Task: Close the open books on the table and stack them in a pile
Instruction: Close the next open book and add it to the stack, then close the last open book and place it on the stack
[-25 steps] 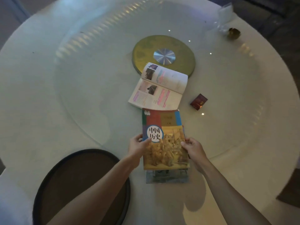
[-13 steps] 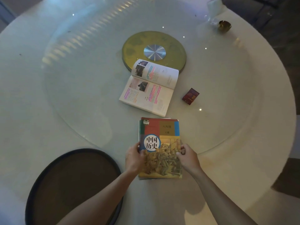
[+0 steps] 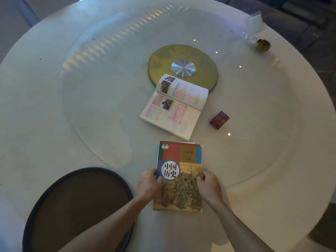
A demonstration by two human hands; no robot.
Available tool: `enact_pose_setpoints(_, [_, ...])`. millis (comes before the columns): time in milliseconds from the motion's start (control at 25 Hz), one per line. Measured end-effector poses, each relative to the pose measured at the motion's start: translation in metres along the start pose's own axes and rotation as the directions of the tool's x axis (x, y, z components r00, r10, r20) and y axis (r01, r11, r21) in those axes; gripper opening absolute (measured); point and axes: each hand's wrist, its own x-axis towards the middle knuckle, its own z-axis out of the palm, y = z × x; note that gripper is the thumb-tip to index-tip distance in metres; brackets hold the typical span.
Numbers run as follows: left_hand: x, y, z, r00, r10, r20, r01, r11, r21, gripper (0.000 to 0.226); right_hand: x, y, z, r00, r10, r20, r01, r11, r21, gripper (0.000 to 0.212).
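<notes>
A closed history textbook (image 3: pixel 179 166) with a colourful cover lies flat near the table's front edge, on top of another book that it hides almost fully. My left hand (image 3: pixel 149 184) grips its left edge with the thumb on the cover. My right hand (image 3: pixel 209 186) grips its right edge. Beyond it an open book (image 3: pixel 175 106) lies face up with pink-marked pages, its far corner over the gold disc (image 3: pixel 183 67).
The round white table (image 3: pixel 45 124) carries a glass turntable. A small red box (image 3: pixel 219 120) sits right of the open book. A dark round tray (image 3: pixel 76 206) lies at the front left. A clear bag (image 3: pixel 252 26) and a small gold object (image 3: pixel 262 44) rest far right.
The closed textbook came down onto the book beneath it and now covers it squarely. Both hands stayed on its side edges.
</notes>
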Motion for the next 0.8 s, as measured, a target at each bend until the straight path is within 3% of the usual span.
enact_pose_setpoints(120, [0.033,0.024,-0.03,0.999,-0.022,-0.025,0.019,0.995,-0.099,0.055,0.041,-0.019,-0.023,1.0,-0.007,-0.01,0.008,0.993,0.12,0.012])
enact_pose_setpoints(280, [0.101,0.065,-0.073,0.997,-0.034,-0.065,0.023,0.985,-0.171,0.056,0.099,-0.056,-0.042,0.994,0.084,0.069,-0.105,0.917,0.384,0.025])
enact_pose_setpoints(480, [0.184,0.092,-0.106,0.98,-0.108,-0.164,0.073,0.975,-0.209,0.067,0.158,-0.085,-0.041,0.991,0.103,0.086,-0.133,0.861,0.491,0.031])
enact_pose_setpoints(680, [0.225,0.094,-0.105,0.973,-0.144,-0.178,0.134,0.989,-0.063,0.064,0.188,-0.115,-0.028,0.967,0.136,0.217,-0.25,0.673,0.696,0.032])
enact_pose_setpoints(800, [0.233,0.088,-0.11,0.966,-0.153,-0.209,0.154,0.988,-0.013,0.055,0.195,-0.124,-0.026,0.949,0.177,0.262,-0.312,0.654,0.689,0.027])
